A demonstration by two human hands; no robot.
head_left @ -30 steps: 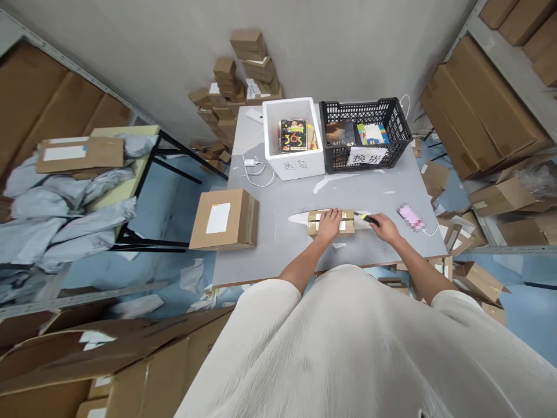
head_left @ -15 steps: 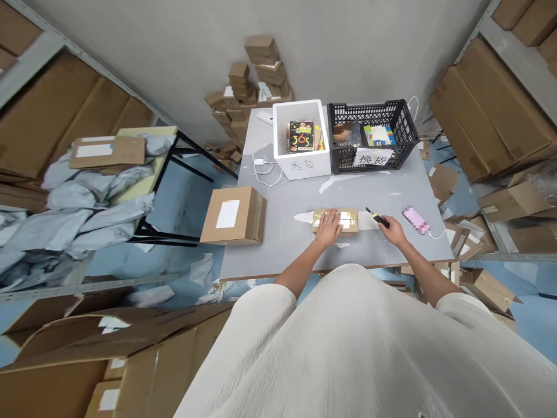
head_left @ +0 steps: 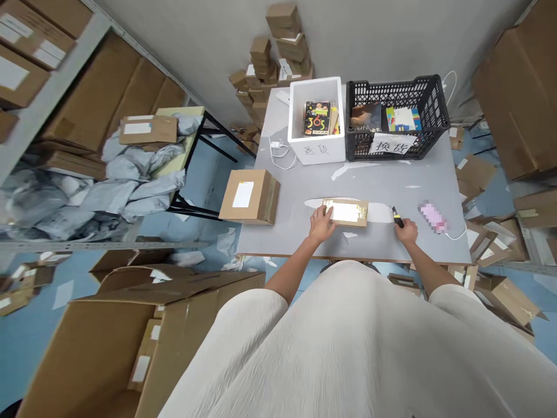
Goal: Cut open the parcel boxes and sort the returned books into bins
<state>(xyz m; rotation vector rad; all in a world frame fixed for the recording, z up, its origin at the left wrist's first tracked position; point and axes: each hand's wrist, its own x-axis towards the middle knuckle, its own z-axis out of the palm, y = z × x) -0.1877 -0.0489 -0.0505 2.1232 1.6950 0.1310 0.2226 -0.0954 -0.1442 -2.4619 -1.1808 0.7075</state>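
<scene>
A small taped cardboard box [head_left: 350, 212] with a white label lies flat on the grey table [head_left: 296, 238] in front of me. My left hand [head_left: 321, 225] grips its left end, with the thumb on top and the fingers at the edge. To the right of the box, my right hand [head_left: 407, 231] is closed around a black and yellow utility knife [head_left: 397, 218]. The knife points away from me and is apart from the box. A pink phone [head_left: 432, 216], blurred out, lies to the right of that hand with a white cable attached.
At the table's back stand a white foam box [head_left: 317, 150] and a black plastic crate [head_left: 398, 136], both holding books. A larger carton [head_left: 261, 197] sits at the left edge. Grey parcels [head_left: 126, 186] pile up further left; a big open carton [head_left: 183, 348] stands near my left side.
My left hand has slid from the top of the small box to its left end, uncovering the label. The knife has moved slightly right, away from the box. The view has shifted.
</scene>
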